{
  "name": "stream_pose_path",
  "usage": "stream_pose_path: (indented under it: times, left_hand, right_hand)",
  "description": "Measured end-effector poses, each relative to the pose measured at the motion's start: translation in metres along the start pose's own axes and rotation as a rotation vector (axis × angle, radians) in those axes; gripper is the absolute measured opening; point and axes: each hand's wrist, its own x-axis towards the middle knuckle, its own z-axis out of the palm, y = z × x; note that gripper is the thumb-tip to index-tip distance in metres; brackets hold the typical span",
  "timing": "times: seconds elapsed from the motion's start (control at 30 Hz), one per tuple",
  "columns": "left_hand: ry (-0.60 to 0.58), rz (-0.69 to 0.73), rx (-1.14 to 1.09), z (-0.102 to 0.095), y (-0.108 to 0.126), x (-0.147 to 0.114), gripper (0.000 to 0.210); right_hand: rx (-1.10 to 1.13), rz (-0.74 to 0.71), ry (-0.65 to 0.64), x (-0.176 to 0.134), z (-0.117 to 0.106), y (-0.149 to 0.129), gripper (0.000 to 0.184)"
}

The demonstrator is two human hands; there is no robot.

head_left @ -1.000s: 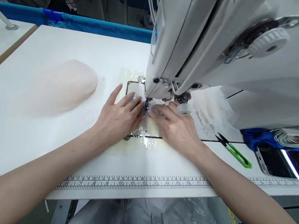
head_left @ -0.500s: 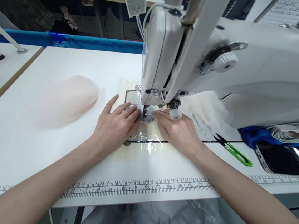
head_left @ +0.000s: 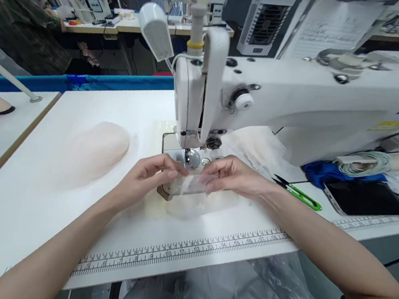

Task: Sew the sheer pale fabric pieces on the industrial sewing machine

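Observation:
A thin see-through piece of fabric [head_left: 189, 185] is stretched between my two hands, just in front of the sewing machine [head_left: 191, 97]. My left hand [head_left: 154, 174] pinches its left side with thumb and fingers together. On the right side, my right hand [head_left: 229, 177] grips it between thumb and fingertips. The fabric's lower part hangs down and blends with the white table, so its full outline is hard to make out. Behind the hands stand the presser foot [head_left: 187, 156] and the shiny round plate [head_left: 194, 158]; the fabric is in front of the foot.
A pale pink sheer piece [head_left: 103, 143] lies to the left. More sheer fabric [head_left: 262, 145] is bunched under the machine arm. To the right are green thread snips [head_left: 304, 197], a phone [head_left: 367, 197] and blue cloth [head_left: 315, 174]. A printed ruler [head_left: 182, 251] runs along the front edge.
Both hands have left the plate beside the presser foot, come towards me and lifted, now pinching the sheer fabric. The view has tilted up, showing more of the machine and room.

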Motion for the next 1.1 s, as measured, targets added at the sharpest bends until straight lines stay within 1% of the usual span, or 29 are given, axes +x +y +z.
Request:
stream_pose_path:
  times: [0.07, 0.1, 0.13, 0.17, 0.23, 0.27, 0.3, 0.33, 0.47, 0.6, 0.67, 0.73, 0.8, 0.9, 0.97, 1.0, 1.03, 1.07, 1.1]
  left_hand:
    - [0.032, -0.029, -0.086, -0.002, 0.005, -0.001, 0.022]
    - [0.030, -0.032, -0.098, -0.001, 0.007, -0.001, 0.021]
    - [-0.002, -0.046, -0.103, 0.001, 0.009, -0.001, 0.020]
    - [-0.068, -0.075, -0.107, 0.003, 0.010, -0.002, 0.022]
    - [-0.246, -0.154, -0.122, 0.007, 0.012, -0.002, 0.029]
    - [-0.316, -0.185, -0.131, 0.008, 0.013, -0.003, 0.029]
    - [-0.354, -0.207, -0.136, 0.009, 0.014, -0.003, 0.027]
    - [-0.359, -0.219, -0.134, 0.009, 0.016, -0.004, 0.024]
    - [-0.282, -0.225, -0.139, 0.000, 0.026, -0.011, 0.021]
    - [-0.273, -0.231, -0.135, -0.010, 0.036, -0.024, 0.021]
    - [-0.246, -0.229, -0.110, -0.014, 0.040, -0.033, 0.022]
    - [-0.177, -0.218, -0.071, -0.020, 0.045, -0.042, 0.023]
    - [-0.080, -0.194, -0.006, -0.026, 0.052, -0.053, 0.024]
    - [0.100, -0.139, 0.185, -0.034, 0.066, -0.073, 0.025]
    - [0.216, -0.061, 0.366, -0.031, 0.074, -0.089, 0.023]
    - [0.252, 0.008, 0.469, -0.026, 0.077, -0.097, 0.020]
    - [0.251, 0.099, 0.581, -0.018, 0.080, -0.105, 0.016]
    - [0.217, 0.214, 0.698, -0.008, 0.081, -0.112, 0.014]
    - [0.134, 0.321, 0.808, 0.004, 0.081, -0.118, 0.016]
  right_hand:
    - [0.014, -0.003, -0.014, 0.001, 0.001, 0.001, 0.021]
    - [0.022, -0.005, -0.025, 0.001, 0.002, 0.001, 0.021]
    - [0.034, -0.007, -0.038, 0.001, 0.004, 0.000, 0.021]
    - [0.047, -0.009, -0.050, 0.001, 0.006, -0.001, 0.022]
    - [0.066, -0.005, -0.061, -0.001, 0.010, -0.005, 0.024]
    - [0.067, 0.002, -0.061, -0.002, 0.011, -0.007, 0.024]
    - [0.060, 0.015, -0.056, -0.003, 0.012, -0.009, 0.024]
    - [0.042, 0.033, -0.051, -0.004, 0.012, -0.011, 0.024]
    - [-0.096, 0.083, -0.015, -0.008, 0.011, -0.018, 0.027]
    - [-0.229, 0.030, 0.063, -0.009, 0.015, -0.022, 0.025]
    - [-0.280, 0.019, 0.081, -0.009, 0.020, -0.024, 0.024]
    - [-0.307, 0.038, 0.070, -0.007, 0.027, -0.026, 0.026]
    - [-0.292, 0.053, 0.048, -0.004, 0.037, -0.027, 0.029]
    - [-0.190, 0.045, 0.039, 0.003, 0.052, -0.023, 0.033]
    - [-0.122, 0.021, 0.049, 0.010, 0.063, -0.018, 0.034]
    - [-0.100, 0.002, 0.052, 0.013, 0.069, -0.015, 0.034]
    - [-0.078, -0.023, 0.050, 0.017, 0.074, -0.013, 0.034]
    - [-0.051, -0.046, 0.038, 0.021, 0.079, -0.011, 0.034]
    - [-0.018, -0.060, 0.015, 0.025, 0.084, -0.009, 0.035]
